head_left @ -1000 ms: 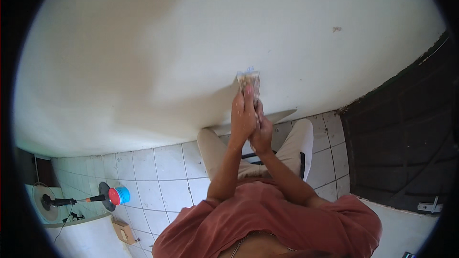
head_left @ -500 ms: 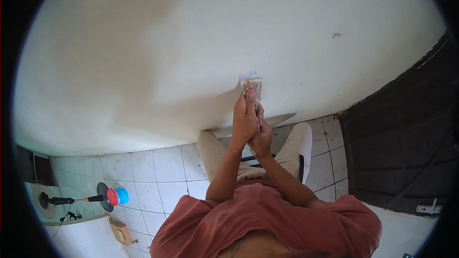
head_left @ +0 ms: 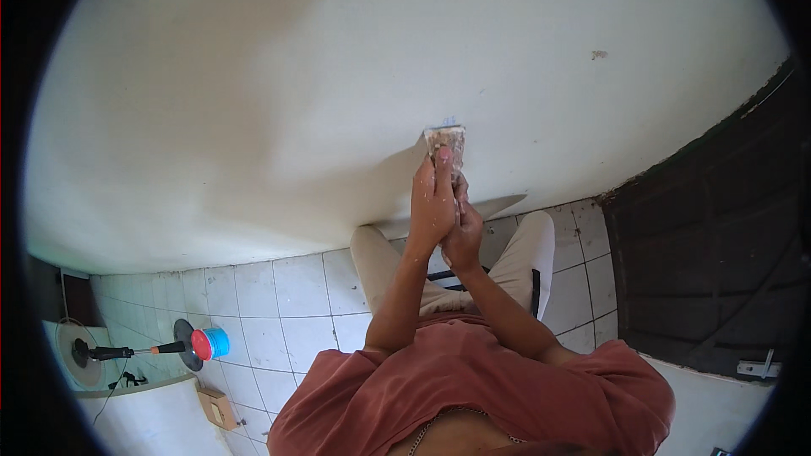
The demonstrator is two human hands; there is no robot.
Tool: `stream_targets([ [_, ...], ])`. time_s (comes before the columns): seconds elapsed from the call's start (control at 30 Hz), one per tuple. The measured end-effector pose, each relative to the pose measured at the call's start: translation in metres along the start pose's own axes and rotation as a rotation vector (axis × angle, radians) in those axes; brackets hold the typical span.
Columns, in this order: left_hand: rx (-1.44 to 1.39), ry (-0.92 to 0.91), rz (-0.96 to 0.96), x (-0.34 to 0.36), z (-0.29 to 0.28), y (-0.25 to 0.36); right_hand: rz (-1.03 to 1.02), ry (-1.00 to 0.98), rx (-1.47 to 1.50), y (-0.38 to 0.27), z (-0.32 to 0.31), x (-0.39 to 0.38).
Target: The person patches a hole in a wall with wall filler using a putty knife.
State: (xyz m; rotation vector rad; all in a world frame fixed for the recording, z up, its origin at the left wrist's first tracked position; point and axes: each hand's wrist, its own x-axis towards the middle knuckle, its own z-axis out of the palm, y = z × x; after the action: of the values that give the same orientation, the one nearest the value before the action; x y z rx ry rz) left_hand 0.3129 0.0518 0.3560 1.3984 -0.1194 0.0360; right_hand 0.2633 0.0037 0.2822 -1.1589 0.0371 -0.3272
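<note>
A putty knife [head_left: 454,137] smeared with dried plaster has its broad edge against the pale wall [head_left: 338,118], just below a faint blue mark [head_left: 449,121]. My left hand [head_left: 432,207] is closed around it from the left, thumb stretched along the blade. Lower and to the right, my right hand [head_left: 464,235] is wrapped round the handle, which is mostly hidden between my palms. White specks dot both hands. My arms reach forward together, with my knees on either side.
A dark door [head_left: 705,228] with a metal latch stands at right. On the tiled floor [head_left: 304,287] at left are a standing fan [head_left: 135,352], a red and blue tub [head_left: 211,344] and a cardboard box [head_left: 217,409]. A small chipped spot [head_left: 599,55] marks the upper right wall.
Both hands have pushed the putty knife slightly up the wall. Less of the blue mark shows above its edge.
</note>
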Motion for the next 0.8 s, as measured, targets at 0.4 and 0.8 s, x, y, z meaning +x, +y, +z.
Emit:
stream_targets([
  [0.4, 0.065, 0.043, -0.034, -0.006, -0.002, -0.011, -0.159, 0.068, -0.139, 0.019, 0.000, 0.002],
  [0.8, -0.054, 0.059, -0.069, -0.004, 0.000, -0.011, -0.074, 0.044, 0.007, 0.021, -0.005, 0.001],
])
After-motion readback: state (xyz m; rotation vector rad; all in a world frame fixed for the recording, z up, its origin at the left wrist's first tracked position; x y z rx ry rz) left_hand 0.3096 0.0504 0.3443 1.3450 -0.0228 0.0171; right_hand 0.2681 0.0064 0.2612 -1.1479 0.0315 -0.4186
